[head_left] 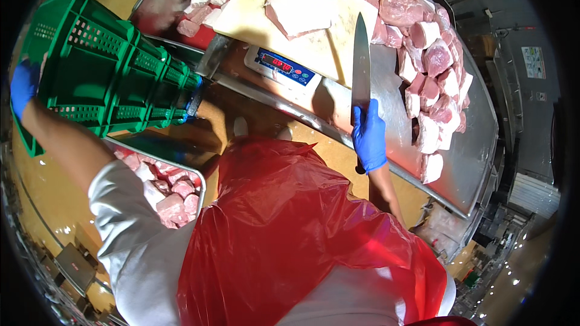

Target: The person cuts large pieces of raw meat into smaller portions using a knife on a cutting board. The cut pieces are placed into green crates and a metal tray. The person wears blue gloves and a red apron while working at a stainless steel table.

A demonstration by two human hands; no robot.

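Note:
In my right hand [370, 139], blue-gloved and closed round the handle, a long knife [360, 54] points away from me above the steel table [386, 115]. My left hand [25, 84], in the same kind of glove, is far out to the left at the outer edge of a stack of green plastic crates [99, 115]. A pinkish sliver shows beside its fingers; I cannot make out whether they grip it. On a cream cutting board [241, 18] lies a large slab of pale, fat-covered meat [300, 11]. A scale [284, 67] with a blue panel shows under the board's near edge.
Many chunks of raw meat [438, 57] are piled along the table's right side. Smaller cut pieces [202, 7] lie left of the board. Down by my left side, a metal bin [201, 182] holds more meat chunks. The table's metal edge [338, 133] runs in front of me.

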